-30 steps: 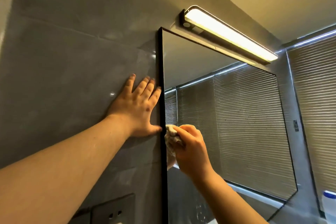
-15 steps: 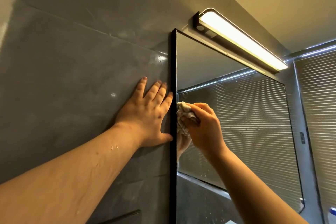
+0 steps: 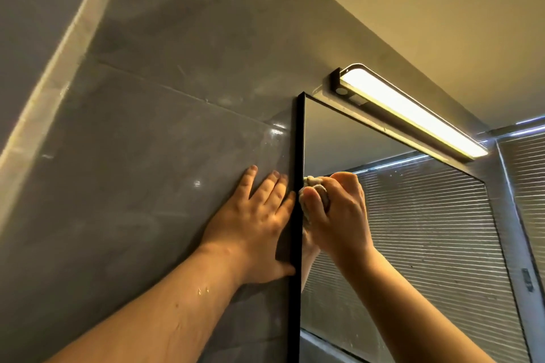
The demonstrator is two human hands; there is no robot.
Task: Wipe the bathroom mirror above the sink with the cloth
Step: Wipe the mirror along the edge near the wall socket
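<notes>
The black-framed mirror (image 3: pixel 413 230) hangs on the grey tiled wall and reflects window blinds. My right hand (image 3: pixel 339 212) grips a bunched pale cloth (image 3: pixel 314 188) and presses it against the glass right beside the mirror's left frame edge, in the upper part of the mirror. My left hand (image 3: pixel 256 221) lies flat on the wall tile just left of the frame, fingers straight and spread, the thumb touching the frame. Most of the cloth is hidden inside my right hand.
A lit bar lamp (image 3: pixel 410 112) is mounted just above the mirror's top edge. The grey tiled wall (image 3: pixel 147 156) stretches to the left. Window blinds (image 3: pixel 528 200) stand at the far right. Small water spots dot the lower glass.
My right hand has slid the cloth upward along the mirror's left edge, from mid-height toward the top. The left hand has stayed flat on the wall. My view has tilted upward.
</notes>
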